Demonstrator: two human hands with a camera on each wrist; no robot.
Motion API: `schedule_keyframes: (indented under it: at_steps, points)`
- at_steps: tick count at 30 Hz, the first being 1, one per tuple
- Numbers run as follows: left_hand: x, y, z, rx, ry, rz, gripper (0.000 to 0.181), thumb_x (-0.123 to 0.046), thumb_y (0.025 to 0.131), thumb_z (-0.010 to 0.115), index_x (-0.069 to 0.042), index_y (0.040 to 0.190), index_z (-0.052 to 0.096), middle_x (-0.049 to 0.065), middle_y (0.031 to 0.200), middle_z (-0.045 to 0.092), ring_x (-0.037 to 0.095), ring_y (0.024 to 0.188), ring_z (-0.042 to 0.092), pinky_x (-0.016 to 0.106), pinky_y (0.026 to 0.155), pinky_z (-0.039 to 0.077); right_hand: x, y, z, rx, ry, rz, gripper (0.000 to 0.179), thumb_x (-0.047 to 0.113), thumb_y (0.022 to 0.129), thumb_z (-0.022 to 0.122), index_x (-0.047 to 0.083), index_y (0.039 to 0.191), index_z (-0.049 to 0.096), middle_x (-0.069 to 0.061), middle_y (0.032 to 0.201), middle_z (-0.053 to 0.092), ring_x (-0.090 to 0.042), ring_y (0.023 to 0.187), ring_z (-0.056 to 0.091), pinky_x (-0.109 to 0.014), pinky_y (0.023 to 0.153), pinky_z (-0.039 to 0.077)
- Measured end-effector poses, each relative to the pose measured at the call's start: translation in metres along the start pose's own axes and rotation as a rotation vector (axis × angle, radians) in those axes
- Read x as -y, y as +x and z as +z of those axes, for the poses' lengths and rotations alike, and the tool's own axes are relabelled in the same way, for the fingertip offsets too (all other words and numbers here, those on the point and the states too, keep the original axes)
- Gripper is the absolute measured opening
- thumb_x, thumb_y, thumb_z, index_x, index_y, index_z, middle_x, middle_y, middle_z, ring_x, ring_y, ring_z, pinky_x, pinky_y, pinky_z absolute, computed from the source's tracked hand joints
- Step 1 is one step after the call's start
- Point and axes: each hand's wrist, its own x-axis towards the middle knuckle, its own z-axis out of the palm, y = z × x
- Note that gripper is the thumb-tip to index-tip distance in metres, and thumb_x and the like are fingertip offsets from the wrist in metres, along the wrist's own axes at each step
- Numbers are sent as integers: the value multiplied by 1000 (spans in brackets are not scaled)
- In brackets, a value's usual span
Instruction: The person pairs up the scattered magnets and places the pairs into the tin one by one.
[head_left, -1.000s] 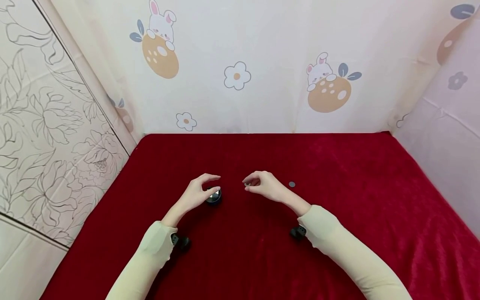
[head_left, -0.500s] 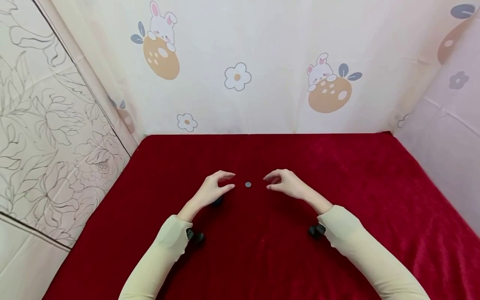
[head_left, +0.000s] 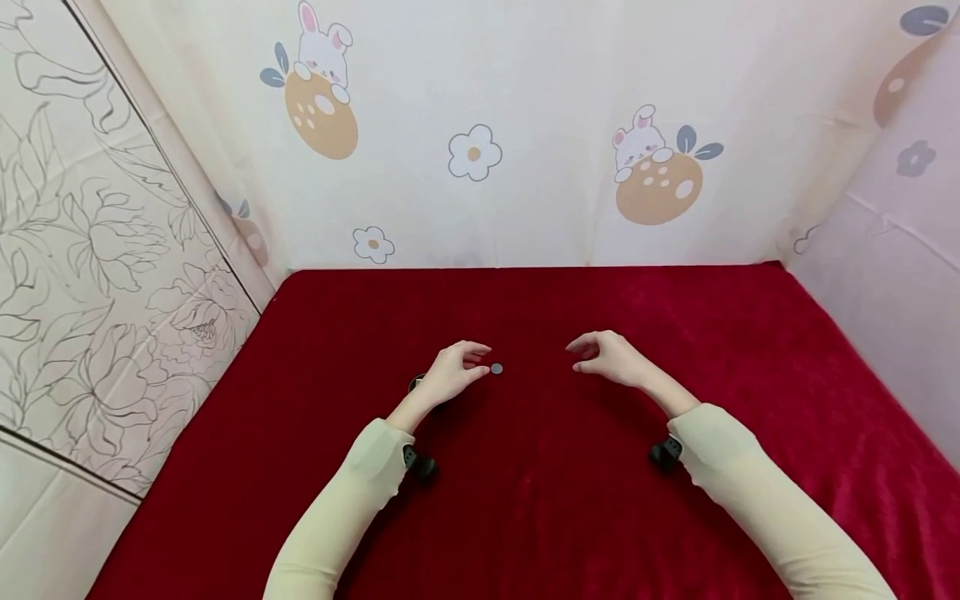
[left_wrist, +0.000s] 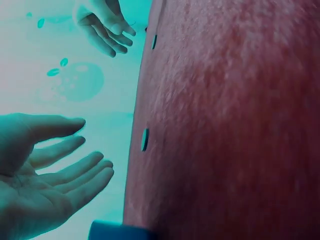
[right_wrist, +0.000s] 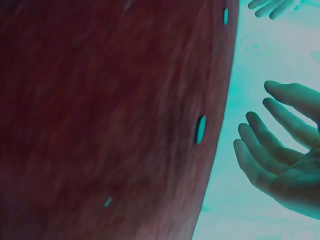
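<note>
In the head view my left hand (head_left: 453,372) hovers over the red cloth, thumb and fingers apart and loosely bent. Just off its thumb tip lies a small flat grey disc (head_left: 497,368); the left wrist view shows this disc (left_wrist: 145,139) to the side of the fingertips. My right hand (head_left: 611,357) is farther right, fingers spread and lightly bent, holding nothing. A second disc (right_wrist: 201,129) lies flat near it in the right wrist view, hidden in the head view. Partly behind my left hand is a dark round object (head_left: 416,382) with a glossy top.
Red velvety cloth (head_left: 540,500) covers the table. Pale curtains with rabbit and flower prints (head_left: 474,152) stand behind it and at the right; a flower-drawn panel (head_left: 97,233) rises at the left. A dark wrist camera (head_left: 420,461) hangs at the left cuff.
Both hands have moved right over the cloth. My left hand has passed from the dark round object to the left disc; my right hand has gone from that disc toward the second one. Both discs lie still.
</note>
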Motion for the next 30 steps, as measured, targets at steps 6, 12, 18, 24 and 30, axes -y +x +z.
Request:
schedule_keyframes:
  at_steps: [6,12,18,24,30]
  points:
    - [0,11,10,-3,42,-38,31,-4,82,60,3,113,56,16,111,56,27,99,55,34,82,46,-16,2,-2,19,-24,24,30,1,76,64,-11,104,59,-23,98,61,-31,85,59,-28,63,47]
    - [1,18,20,-10,78,-91,31,-5,81,61,2,111,58,15,108,59,26,98,56,34,83,45,-26,2,2,31,-40,38,30,1,75,65,-10,103,60,-23,99,61,-32,86,58,-31,66,48]
    - [-1,23,25,15,109,-161,33,-5,78,65,2,110,59,14,104,58,25,97,54,33,82,44,-32,2,5,33,-72,49,30,1,73,67,-10,100,61,-20,93,62,-32,85,58,-36,69,48]
    - [52,51,43,10,185,-94,32,-13,75,71,-4,104,62,7,97,54,18,87,52,28,73,44,-33,5,6,27,-106,38,29,-1,70,68,-10,97,62,-17,87,61,-30,82,57,-37,69,47]
    - [123,90,74,-34,268,-49,27,-17,73,73,-9,98,64,4,89,52,16,78,49,26,63,42,-32,4,6,12,-134,22,24,-2,71,68,-10,93,64,-16,84,59,-29,79,57,-36,67,47]
